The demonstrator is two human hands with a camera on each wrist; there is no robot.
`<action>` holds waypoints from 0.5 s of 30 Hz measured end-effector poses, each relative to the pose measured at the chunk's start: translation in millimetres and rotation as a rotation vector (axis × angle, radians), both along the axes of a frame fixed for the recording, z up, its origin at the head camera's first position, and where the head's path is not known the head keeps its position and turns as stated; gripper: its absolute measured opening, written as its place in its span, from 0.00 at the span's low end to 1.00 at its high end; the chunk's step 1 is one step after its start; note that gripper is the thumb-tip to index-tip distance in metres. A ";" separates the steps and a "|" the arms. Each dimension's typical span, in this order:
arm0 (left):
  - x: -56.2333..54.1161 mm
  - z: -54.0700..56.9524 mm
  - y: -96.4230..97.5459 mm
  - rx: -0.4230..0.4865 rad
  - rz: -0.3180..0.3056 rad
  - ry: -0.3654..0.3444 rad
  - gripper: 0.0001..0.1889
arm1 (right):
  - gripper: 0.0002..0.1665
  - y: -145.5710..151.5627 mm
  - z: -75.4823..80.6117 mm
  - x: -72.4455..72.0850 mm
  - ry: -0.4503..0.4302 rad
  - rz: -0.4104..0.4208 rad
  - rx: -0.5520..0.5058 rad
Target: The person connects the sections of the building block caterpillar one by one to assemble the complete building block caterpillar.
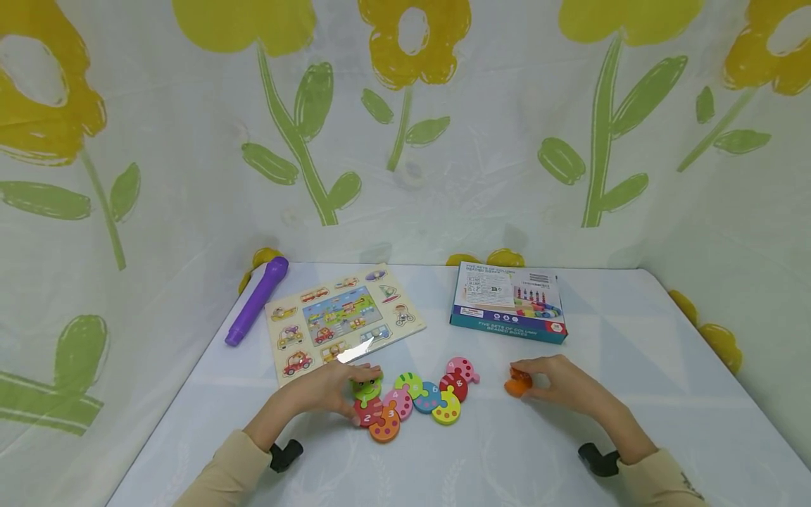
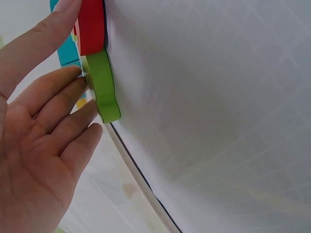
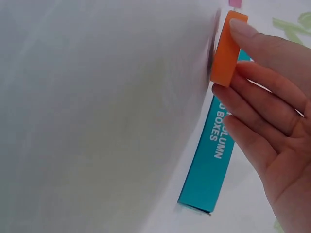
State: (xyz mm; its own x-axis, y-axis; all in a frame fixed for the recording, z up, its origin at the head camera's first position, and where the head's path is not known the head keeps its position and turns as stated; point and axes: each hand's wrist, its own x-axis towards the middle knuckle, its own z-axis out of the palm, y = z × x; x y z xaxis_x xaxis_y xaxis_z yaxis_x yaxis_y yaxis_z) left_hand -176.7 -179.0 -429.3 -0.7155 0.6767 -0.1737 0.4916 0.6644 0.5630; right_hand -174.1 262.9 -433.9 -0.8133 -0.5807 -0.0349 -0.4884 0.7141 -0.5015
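A caterpillar puzzle (image 1: 428,396) of numbered, interlocking coloured pieces lies in a wavy line on the table. At its left end, my left hand (image 1: 326,389) holds the green smiling head piece (image 2: 101,82) and the red piece marked 2 (image 2: 92,26), thumb against the red and fingers along the green. Off to the right, past the pink end piece (image 1: 462,369), my right hand (image 1: 564,382) pinches an orange puzzle piece (image 3: 227,51) between thumb and fingers. The orange piece stands tilted, close over the table, apart from the line; fingers cover part of its face.
A wooden vehicle picture board (image 1: 342,317) lies behind my left hand, close to the caterpillar's head. Left of it is a purple microphone-like stick (image 1: 256,303). A flat blue-green toy box (image 1: 509,303) lies at the back right. Flower-printed cloth walls surround the table (image 1: 481,465).
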 end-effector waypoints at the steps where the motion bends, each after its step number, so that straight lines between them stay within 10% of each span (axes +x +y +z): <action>1: 0.0 0.0 0.0 -0.002 -0.002 0.003 0.41 | 0.28 -0.8 -0.2 0.4 0.005 0.002 -0.005; 15: -0.1 -0.7 -0.4 -0.005 -0.011 0.017 0.41 | 0.29 -21.9 3.1 2.6 0.039 0.021 -0.034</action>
State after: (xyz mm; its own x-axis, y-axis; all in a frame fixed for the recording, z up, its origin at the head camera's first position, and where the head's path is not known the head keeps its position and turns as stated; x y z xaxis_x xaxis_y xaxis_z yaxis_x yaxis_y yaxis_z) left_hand -176.9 -179.4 -430.0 -0.7107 0.6840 -0.1644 0.5088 0.6612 0.5513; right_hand -171.5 241.1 -430.8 -0.8011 -0.5983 0.0163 -0.5227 0.6862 -0.5059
